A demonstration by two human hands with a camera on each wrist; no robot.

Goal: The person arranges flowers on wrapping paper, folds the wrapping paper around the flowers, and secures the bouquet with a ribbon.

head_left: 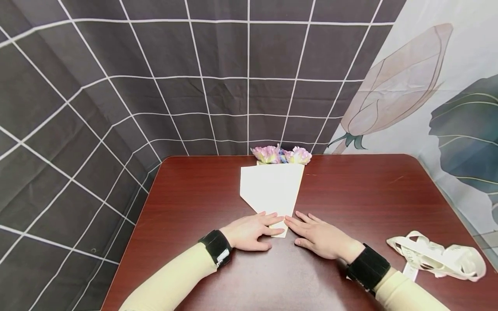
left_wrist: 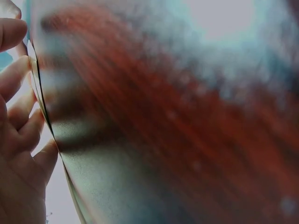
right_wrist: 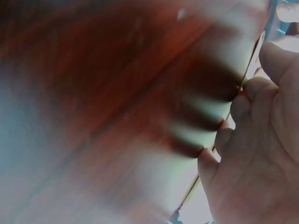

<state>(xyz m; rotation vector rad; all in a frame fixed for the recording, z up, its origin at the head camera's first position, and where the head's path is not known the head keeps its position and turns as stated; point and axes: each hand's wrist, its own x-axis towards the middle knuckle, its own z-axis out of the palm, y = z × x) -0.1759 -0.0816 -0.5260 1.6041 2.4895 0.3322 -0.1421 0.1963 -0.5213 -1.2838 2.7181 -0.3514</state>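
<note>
A white paper wrap [head_left: 272, 185], folded to a narrow lower end, lies in the middle of the table in the head view. Pink and purple flowers [head_left: 266, 154] stick out of its wide top. My left hand [head_left: 253, 232] rests on the wrap's lower left part, fingers spread and fairly straight. From the other side my right hand [head_left: 322, 236] touches the lower right edge with its fingertips. The left wrist view shows the left hand [left_wrist: 23, 140] along the paper's thin edge. Likewise, the right hand [right_wrist: 252, 135] meets the paper edge in the right wrist view. Stems are hidden.
A loose heap of cream ribbon [head_left: 439, 257] lies at the right of the reddish-brown table [head_left: 194, 194]. Behind the table hangs a dark grid-patterned cloth [head_left: 225, 95], with a flower-print cloth [head_left: 404, 86] on the right.
</note>
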